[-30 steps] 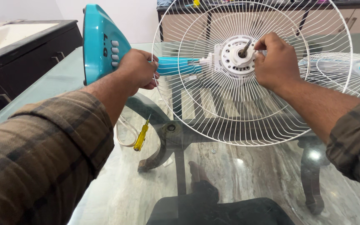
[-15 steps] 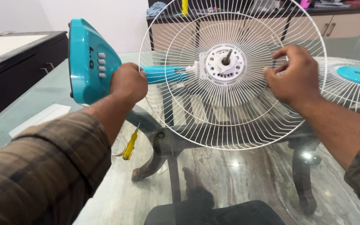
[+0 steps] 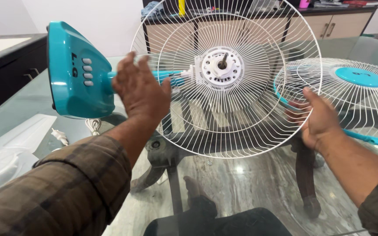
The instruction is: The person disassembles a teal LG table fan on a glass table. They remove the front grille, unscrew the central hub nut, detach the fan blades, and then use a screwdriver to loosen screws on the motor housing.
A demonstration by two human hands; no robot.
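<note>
A table fan lies on its side on the glass table (image 3: 259,192). Its teal base (image 3: 73,72) with buttons is at the left, and its white wire rear guard (image 3: 224,131) faces me. The white motor hub (image 3: 221,66) with a bare metal shaft sits at the guard's centre. My left hand (image 3: 141,89) is open with fingers spread, just in front of the teal neck between base and guard. My right hand (image 3: 319,119) grips the guard's right rim. Whether the left palm touches the neck is hidden.
A second wire guard with a teal centre cap (image 3: 358,77) lies at the right, behind my right hand. A white fan blade (image 3: 14,140) and a white plug and cord (image 3: 62,135) lie at the left. Dark table legs show through the glass. Cabinets stand behind.
My left hand has let go of the teal neck and opened. My right hand has moved from the motor hub down to the guard's right rim. The yellow screwdriver is no longer in sight.
</note>
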